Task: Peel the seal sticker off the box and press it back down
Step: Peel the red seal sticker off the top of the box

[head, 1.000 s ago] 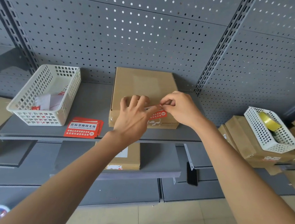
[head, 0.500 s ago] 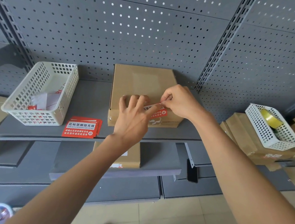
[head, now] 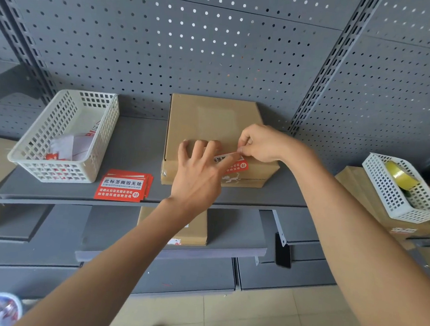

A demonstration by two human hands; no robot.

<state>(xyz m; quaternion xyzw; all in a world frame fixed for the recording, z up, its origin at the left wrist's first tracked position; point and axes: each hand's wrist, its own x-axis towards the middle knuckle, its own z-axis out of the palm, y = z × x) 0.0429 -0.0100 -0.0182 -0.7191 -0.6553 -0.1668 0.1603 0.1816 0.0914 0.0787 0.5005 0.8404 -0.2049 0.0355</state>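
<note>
A flat brown cardboard box lies on the grey shelf. A red and white seal sticker sits over the box's front top edge, partly hidden by my fingers. My left hand rests spread on the box's front edge, its forefinger lying across the sticker. My right hand pinches the sticker's upper right corner between thumb and forefinger.
A stack of red seal stickers lies on the shelf left of the box, next to a white basket with scraps. At the right, another white basket holding a tape roll stands on more boxes. A lower shelf carries a smaller box.
My right hand has shifted slightly up and right along the sticker's top edge while keeping its pinch. My left hand has stayed on the box front.
</note>
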